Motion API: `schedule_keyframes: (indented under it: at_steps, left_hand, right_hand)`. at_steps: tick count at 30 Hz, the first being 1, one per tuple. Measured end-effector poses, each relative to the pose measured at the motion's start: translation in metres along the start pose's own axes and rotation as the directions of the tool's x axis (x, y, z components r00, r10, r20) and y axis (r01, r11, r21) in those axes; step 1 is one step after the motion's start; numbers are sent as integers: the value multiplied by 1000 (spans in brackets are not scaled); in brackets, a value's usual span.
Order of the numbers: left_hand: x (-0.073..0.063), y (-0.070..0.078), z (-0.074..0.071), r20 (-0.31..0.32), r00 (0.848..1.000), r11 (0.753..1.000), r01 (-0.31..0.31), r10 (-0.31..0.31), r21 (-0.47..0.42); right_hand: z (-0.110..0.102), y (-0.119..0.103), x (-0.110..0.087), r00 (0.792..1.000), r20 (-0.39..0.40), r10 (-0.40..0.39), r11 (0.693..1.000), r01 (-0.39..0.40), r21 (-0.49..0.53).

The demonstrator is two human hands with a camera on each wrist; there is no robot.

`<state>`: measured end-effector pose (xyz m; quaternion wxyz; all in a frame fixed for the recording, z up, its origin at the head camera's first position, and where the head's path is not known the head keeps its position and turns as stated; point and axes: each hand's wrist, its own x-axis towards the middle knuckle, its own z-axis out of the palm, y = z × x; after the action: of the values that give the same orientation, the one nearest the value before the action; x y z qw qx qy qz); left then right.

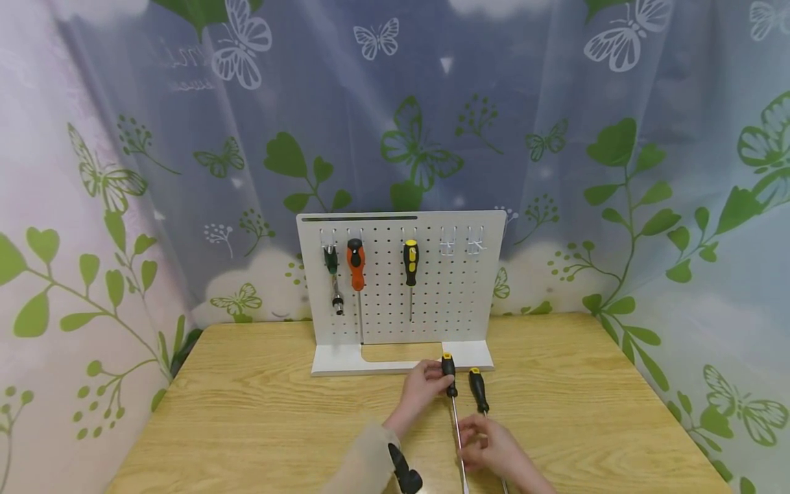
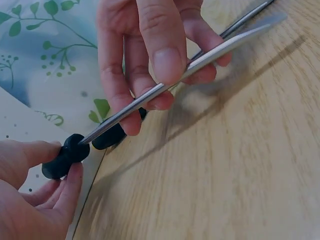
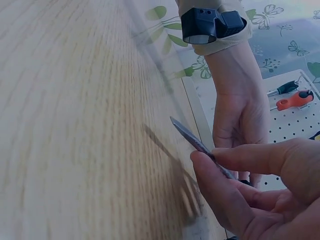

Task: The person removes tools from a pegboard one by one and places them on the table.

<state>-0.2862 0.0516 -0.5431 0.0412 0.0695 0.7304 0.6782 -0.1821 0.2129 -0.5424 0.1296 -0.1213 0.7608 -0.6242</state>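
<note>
My left hand [image 1: 424,385] grips the black handle of a flat-blade screwdriver [image 1: 448,367], which has a yellow end cap. Thumb and fingers of my right hand [image 1: 492,450] pinch its long metal shaft [image 2: 120,114], as the left wrist view shows. The screwdriver is held above the table, its shadow falling on the wood below. In the right wrist view the flat tip [image 3: 182,129] points away past the pinching fingers. A second black screwdriver [image 1: 478,390] with a yellow cap lies just right of the first, its shaft partly hidden behind my right hand.
Behind my hands stands a white pegboard [image 1: 385,315] on the wooden table [image 1: 259,405]. From its hooks hang a dark green tool [image 1: 331,259], an orange screwdriver [image 1: 356,264] and a yellow-black screwdriver [image 1: 411,263]. Two bare hooks [image 1: 475,241] are at the right. A printed curtain [image 1: 345,103] surrounds the table.
</note>
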Motion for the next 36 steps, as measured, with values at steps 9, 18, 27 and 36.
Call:
schedule_keyframes:
  at_steps: [9, 18, 27, 36]
  left_hand:
    - [-4, -5, -2, 7, 1000, 989, 6, -7, 150]
    - [-8, -2, -2, 4, 1000, 968, 24, -26, 250]
    - [-10, -4, 1, -5, 1000, 952, 21, -21, 305]
    - [-9, -4, 4, -7, 999, 956, 52, -52, 290]
  right_hand:
    - [0, -1, -5, 997, 29, 69, 997, -68, -31]
    - [2, 0, -8, 994, 41, 102, 995, -102, -1]
    - [1, 2, -10, 994, 59, 97, 995, -95, -29]
    - [0, 1, -10, 991, 51, 125, 991, -123, -44]
